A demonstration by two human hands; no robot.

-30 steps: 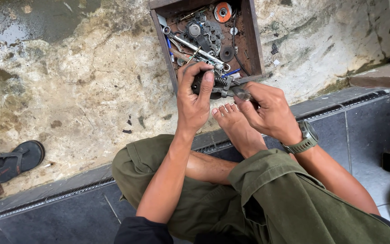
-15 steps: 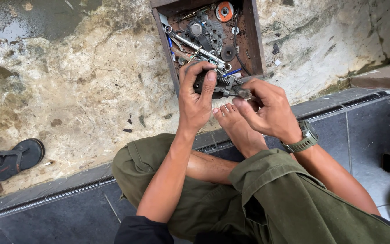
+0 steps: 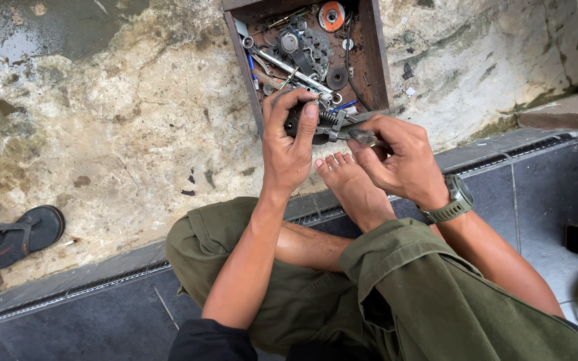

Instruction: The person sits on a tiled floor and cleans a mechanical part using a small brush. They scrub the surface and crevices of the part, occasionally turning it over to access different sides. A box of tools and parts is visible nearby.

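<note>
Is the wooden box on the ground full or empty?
Full, or close to it. The open wooden box has no lid on and holds a jumble of metal parts, with an orange disc at the far end.

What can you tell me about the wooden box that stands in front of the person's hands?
The wooden box is a shallow, open tray of dark reddish-brown wood, worn and dirty, lying flat on the rough stained concrete ground. Its far end is cut off by the picture edge. It holds a jumble of metal parts: a wrench, gears, washers, a black cable and an orange disc. The left hand overlaps its near edge; real contact cannot be told.
</note>
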